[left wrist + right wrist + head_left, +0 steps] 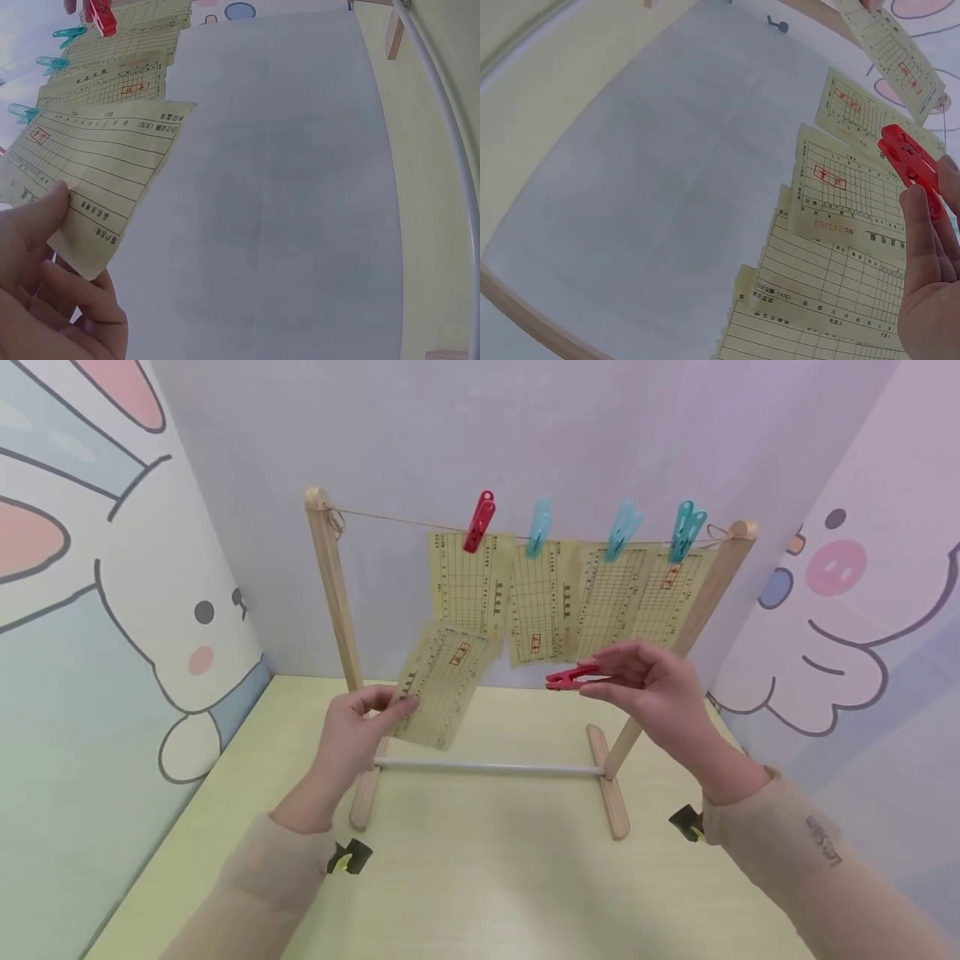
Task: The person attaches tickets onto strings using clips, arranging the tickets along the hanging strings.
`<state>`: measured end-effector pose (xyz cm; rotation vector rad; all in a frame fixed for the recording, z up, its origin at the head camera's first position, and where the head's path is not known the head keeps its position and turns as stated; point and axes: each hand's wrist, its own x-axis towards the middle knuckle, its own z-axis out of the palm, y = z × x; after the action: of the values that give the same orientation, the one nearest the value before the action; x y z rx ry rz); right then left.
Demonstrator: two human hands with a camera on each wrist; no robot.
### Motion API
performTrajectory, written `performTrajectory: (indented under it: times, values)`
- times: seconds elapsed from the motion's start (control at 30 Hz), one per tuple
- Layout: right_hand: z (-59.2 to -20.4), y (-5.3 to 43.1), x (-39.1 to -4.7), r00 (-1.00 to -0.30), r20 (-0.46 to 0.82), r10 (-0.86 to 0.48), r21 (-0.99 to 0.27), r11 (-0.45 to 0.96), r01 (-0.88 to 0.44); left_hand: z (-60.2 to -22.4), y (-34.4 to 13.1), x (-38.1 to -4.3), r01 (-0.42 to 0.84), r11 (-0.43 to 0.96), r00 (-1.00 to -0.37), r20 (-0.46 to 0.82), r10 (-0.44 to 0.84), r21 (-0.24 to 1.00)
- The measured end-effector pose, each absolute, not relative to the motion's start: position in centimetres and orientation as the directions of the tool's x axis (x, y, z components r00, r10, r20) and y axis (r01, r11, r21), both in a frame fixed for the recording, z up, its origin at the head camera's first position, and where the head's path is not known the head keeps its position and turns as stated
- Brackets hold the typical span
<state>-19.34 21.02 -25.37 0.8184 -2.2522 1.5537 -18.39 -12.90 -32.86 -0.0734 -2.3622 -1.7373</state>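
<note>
My left hand (352, 735) pinches a yellowish printed slip (450, 685) by its lower left edge, thumb in front. The slip tilts, its top overlapping the lower part of the leftmost hanging slip (467, 578). Between thumb and fingers of my right hand (660, 693) is a red clothespin (570, 677), its end pointing left, below the hanging slips. In the right wrist view that clothespin (913, 166) appears in front of the row. Several slips hang from a string (397, 517), held by a red clothespin (480, 521), two light blue clothespins (538, 528) and a teal clothespin (686, 532).
The string runs between a left wooden post (335, 593) and a right wooden post (716, 585). A white bar (487, 767) joins the rack's feet above the pale yellow table (465, 877). Panels with a cartoon rabbit (165, 577) and another cartoon animal (817, 627) flank it.
</note>
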Motion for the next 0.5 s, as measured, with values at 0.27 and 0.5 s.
performTrajectory:
  times: [0.27,0.5]
  values:
    - [-23.2,19.9,-19.8,-0.721,0.594,-0.356,-0.694,0.226,-0.683,-31.1,-13.2,-19.1,0.233,0.262,-0.958,0.267,-0.102,0.937]
    - [-21.5,18.1,-20.5,-0.682,0.587,-0.437,-0.603,0.326,-0.728,-30.2,-13.4,-19.4,0.245,0.256,-0.953,0.281,-0.117,0.935]
